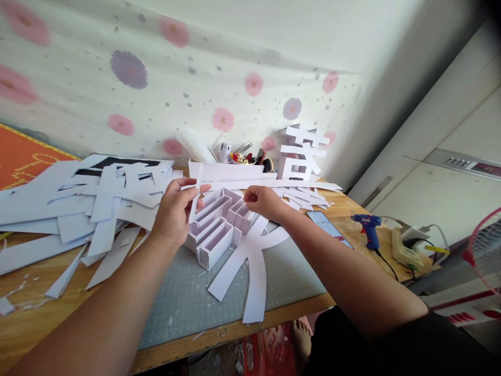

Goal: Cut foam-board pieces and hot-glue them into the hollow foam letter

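Observation:
My left hand [179,204] pinches a narrow white foam-board strip [196,196], held upright at the left side of a white foam-board character [219,241]. That character lies on the grey cutting mat [172,308]; its upper part has raised walls, while flat curved strokes [256,282] spread toward the mat's front edge. Over the walled part, my right hand [261,201] is closed, fingers curled together near the wall tops. Whatever its fingertips hold, if anything, is hidden.
Cut white sheets [105,193] are heaped at the left. Behind stand a white box [227,171] of tools and a finished raised character [299,154]. At the right lie a phone [329,228], a blue glue gun [368,228] with its cord, and a power strip [409,248].

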The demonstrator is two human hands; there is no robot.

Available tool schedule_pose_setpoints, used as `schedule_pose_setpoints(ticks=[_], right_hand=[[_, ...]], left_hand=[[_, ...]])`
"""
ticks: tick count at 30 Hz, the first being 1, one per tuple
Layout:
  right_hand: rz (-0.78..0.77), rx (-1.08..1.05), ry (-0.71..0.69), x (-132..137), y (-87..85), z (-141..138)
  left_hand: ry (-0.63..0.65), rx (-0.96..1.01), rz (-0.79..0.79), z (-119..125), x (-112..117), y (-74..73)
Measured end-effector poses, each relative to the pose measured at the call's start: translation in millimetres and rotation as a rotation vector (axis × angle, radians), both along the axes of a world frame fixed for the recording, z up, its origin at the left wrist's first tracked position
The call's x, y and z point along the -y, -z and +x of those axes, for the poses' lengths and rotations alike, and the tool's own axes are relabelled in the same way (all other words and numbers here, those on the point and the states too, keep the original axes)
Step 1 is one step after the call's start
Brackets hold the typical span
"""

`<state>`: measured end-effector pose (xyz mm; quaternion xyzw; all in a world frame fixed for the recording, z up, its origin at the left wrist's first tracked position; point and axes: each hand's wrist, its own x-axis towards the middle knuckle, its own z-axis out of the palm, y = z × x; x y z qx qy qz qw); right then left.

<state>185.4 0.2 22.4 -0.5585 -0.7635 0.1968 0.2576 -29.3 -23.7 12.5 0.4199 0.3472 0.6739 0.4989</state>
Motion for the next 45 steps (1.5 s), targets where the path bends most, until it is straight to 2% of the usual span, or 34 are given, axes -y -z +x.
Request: schedule_pose_setpoints(ticks=[6,13,18,21,25,32,38,45], right_hand=[[-0.034,0.146,0.013,-34,0.2,-3],[-0.036,0.257,-0.039,-43,-13.1,-28],[-0.044,0.396,-0.059,-52,-16.1,-54],[-0.028,0.458,-0.041,-59,-16.8,-66],[0.004,0.502,0.008,-65,-17.7,-72],[-0.083,0.474,-0.024,-62,-15.7,-60],[-0.026,0.356,-0.039,-53,-13.4,-47],[0.063,0.164,-0.030,-29,5.0,-43]], left_hand=[[-0.017,0.022,0.017,-2,-3,3.2],[-0.090,0.047,0.033,-5,-6,3.6],[-0.154,0.088,0.072,-8,-10,6.1],[-0.206,0.138,0.092,-9,-12,6.4],[-0.214,0.164,0.092,-10,-12,5.7],[-0.189,0.156,0.084,-8,-10,4.3],[-0.156,0.132,0.080,-8,-10,5.3],[-0.112,0.072,0.044,-6,-10,8.2]])
